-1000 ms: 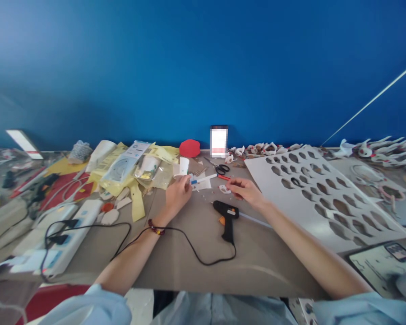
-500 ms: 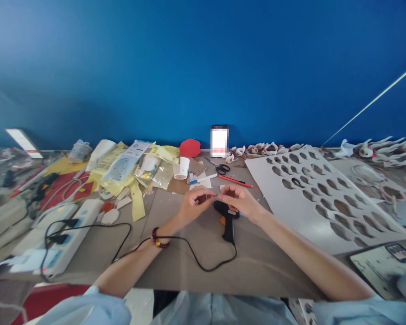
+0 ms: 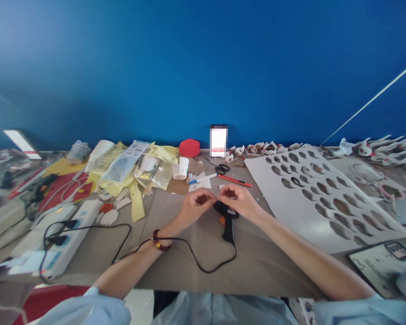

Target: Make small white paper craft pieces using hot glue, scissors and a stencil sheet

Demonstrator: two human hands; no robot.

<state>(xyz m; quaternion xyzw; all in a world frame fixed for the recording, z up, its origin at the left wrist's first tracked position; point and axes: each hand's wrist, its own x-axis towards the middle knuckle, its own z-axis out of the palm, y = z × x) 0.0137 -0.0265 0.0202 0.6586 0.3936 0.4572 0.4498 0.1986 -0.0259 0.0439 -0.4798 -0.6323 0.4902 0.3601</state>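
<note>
My left hand (image 3: 196,205) and my right hand (image 3: 241,202) meet fingertip to fingertip above the middle of the table. Both are pinched closed; whatever sits between the fingertips is too small to make out. Just below my right hand lies a black glue gun (image 3: 228,223) on its side, its nozzle end partly behind my fingers. Its black cord (image 3: 203,267) loops left across my left forearm. Beyond the hands are a red-orange utility knife (image 3: 235,181), a white and blue pen (image 3: 203,178) and black-handled scissors (image 3: 222,169).
To the right lies a white board with leaf-shaped cutouts (image 3: 284,212). A white power strip (image 3: 74,239) is at left. Yellow packaging (image 3: 122,167), a paper cup (image 3: 181,169) and a red disc (image 3: 189,147) stand along the back. White bird-like figures (image 3: 385,149) crowd the right.
My fingertips have drawn slightly closer together. The glue gun and the other things on the table have stayed in place.
</note>
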